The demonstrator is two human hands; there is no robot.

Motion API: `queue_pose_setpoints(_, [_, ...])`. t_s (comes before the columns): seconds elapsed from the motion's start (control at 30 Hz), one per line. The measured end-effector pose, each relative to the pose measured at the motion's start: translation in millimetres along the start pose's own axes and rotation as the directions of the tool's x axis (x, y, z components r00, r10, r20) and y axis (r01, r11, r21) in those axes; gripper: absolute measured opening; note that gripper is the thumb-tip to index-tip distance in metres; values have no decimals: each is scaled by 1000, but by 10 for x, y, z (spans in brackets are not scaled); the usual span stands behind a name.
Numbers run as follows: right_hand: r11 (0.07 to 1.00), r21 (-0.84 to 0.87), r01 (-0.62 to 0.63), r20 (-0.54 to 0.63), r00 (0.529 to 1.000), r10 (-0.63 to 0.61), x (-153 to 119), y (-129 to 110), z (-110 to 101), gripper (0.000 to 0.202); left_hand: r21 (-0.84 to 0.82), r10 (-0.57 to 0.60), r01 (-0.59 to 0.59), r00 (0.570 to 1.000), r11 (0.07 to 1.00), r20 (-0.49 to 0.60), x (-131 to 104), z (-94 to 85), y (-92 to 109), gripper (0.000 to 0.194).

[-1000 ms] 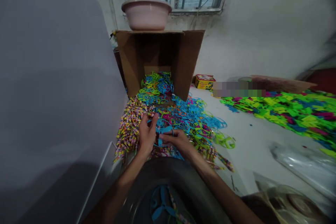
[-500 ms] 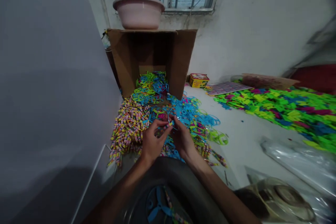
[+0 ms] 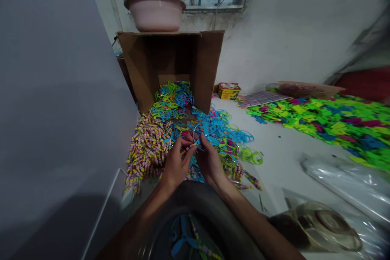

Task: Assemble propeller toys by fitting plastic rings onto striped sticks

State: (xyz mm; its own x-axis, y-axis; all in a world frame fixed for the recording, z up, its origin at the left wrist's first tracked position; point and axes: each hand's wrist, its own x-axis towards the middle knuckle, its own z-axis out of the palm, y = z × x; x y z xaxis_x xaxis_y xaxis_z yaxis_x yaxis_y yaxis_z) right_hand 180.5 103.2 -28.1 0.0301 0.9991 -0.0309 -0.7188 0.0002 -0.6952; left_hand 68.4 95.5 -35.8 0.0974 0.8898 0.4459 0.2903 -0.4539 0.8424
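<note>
In the head view my left hand [image 3: 176, 160] pinches a thin, multicoloured striped stick [image 3: 188, 146] between thumb and fingertips. My right hand [image 3: 211, 162] is closed on a blue ringed propeller [image 3: 198, 142], its hub against the stick's end. Whether the two are joined is too small to tell. Under both hands spread loose blue and green ringed propellers [image 3: 240, 135], with a heap of striped sticks [image 3: 148, 142] to the left. Below my wrists is a dark round tub [image 3: 195, 193], with another blue propeller [image 3: 183, 239] and striped sticks inside.
A cardboard box [image 3: 209, 69] lies open towards me, propellers spilling out, a pink basin [image 3: 155, 12] on top. A yellow-red box [image 3: 228, 91] stands by the wall. Bright flat pieces [image 3: 323, 122] and clear plastic bags [image 3: 341, 187] lie right. A pale panel [image 3: 61, 109] rises left.
The view has shifted slightly, so the scene sits a little further left. Both hands stay together on the stick and propeller; the propeller's ring has turned slightly between the fingers.
</note>
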Motion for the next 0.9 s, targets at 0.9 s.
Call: queue_pose_setpoints(0.9, [981,-178,73,-22,997,-79,15,122,-46,25,82,86,-90,995,993,46,42,-71,-98,9])
